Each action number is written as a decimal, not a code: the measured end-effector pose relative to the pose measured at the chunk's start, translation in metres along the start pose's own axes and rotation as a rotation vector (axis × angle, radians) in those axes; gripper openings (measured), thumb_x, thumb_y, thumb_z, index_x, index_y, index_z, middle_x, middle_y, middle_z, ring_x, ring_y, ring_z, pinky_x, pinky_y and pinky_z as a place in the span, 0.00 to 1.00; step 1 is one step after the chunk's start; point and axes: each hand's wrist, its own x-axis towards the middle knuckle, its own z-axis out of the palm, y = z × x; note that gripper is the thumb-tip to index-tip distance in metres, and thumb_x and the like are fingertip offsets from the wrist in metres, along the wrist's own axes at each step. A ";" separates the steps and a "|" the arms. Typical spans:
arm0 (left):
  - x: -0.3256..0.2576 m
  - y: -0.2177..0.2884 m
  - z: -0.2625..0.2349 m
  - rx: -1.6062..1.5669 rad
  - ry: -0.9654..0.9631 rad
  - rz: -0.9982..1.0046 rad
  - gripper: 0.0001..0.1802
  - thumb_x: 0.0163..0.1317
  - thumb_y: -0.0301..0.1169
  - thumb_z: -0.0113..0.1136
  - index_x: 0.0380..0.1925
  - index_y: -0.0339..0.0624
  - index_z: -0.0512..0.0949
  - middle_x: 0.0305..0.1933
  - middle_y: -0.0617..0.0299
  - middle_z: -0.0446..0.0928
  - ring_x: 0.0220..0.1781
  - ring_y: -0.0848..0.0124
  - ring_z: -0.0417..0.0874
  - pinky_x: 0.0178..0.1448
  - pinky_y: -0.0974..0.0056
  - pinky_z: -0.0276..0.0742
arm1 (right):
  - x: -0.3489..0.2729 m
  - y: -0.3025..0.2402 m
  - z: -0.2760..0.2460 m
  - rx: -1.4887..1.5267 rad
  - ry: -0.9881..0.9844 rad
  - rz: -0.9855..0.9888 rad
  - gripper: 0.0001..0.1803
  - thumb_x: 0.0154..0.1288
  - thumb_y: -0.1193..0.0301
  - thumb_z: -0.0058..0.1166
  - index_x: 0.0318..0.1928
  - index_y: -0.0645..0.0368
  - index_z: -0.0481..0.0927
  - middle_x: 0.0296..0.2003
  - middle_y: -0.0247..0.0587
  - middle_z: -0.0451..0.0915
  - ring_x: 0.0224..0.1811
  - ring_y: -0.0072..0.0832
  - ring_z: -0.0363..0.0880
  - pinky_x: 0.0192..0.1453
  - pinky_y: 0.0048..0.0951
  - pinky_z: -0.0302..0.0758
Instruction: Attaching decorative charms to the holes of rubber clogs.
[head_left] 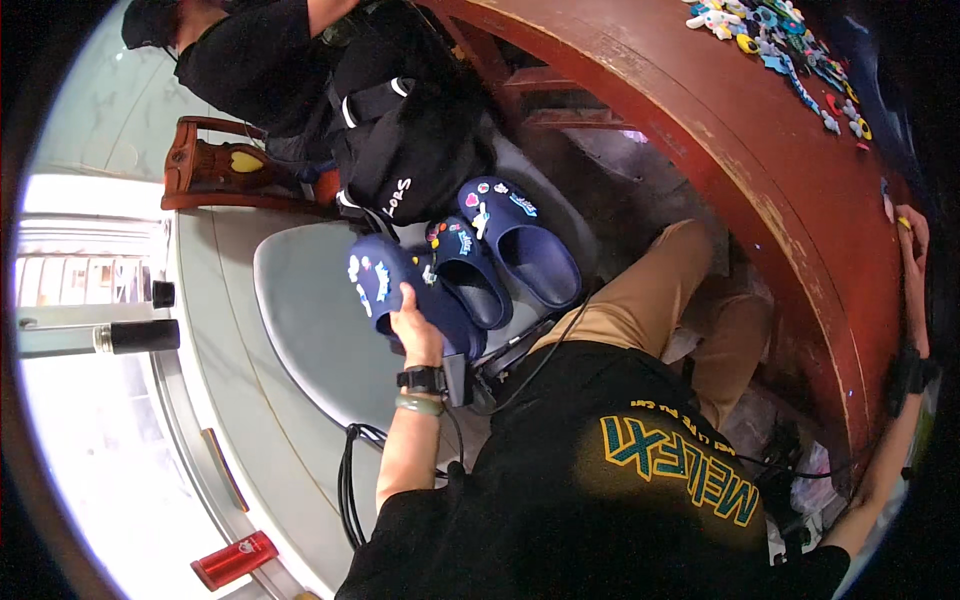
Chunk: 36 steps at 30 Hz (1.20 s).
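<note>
My left hand [415,332] grips a navy blue clog [375,268], thumb on top near its opening, the other fingers hidden. Small colourful charms dot its toe. Beside it, a second navy clog [478,285] and a third navy clog [525,245], both with charms, rest on a grey chair seat [310,285]. At the far right, my right hand [913,245] is at the edge of the reddish-brown table [700,110], fingers drawn together around a spot of yellow too small to name. A small pale piece [887,200] lies just beyond those fingers.
A pile of colourful shoe charms [785,50] spreads over the table's far right. A black bag [400,150] sits behind the clogs. Another person [250,60] is at the upper left, near a carved wooden chair [225,165]. Black cables [350,490] hang beside my left arm.
</note>
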 end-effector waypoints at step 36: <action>-0.123 0.265 0.286 -0.075 -1.119 0.823 0.12 0.65 0.25 0.54 0.23 0.32 0.80 0.19 0.62 0.77 0.22 0.78 0.75 0.28 0.72 0.68 | 0.011 -0.076 0.019 0.163 0.463 -0.090 0.14 0.63 0.62 0.60 0.38 0.61 0.80 0.35 0.43 0.76 0.35 0.34 0.76 0.41 0.33 0.74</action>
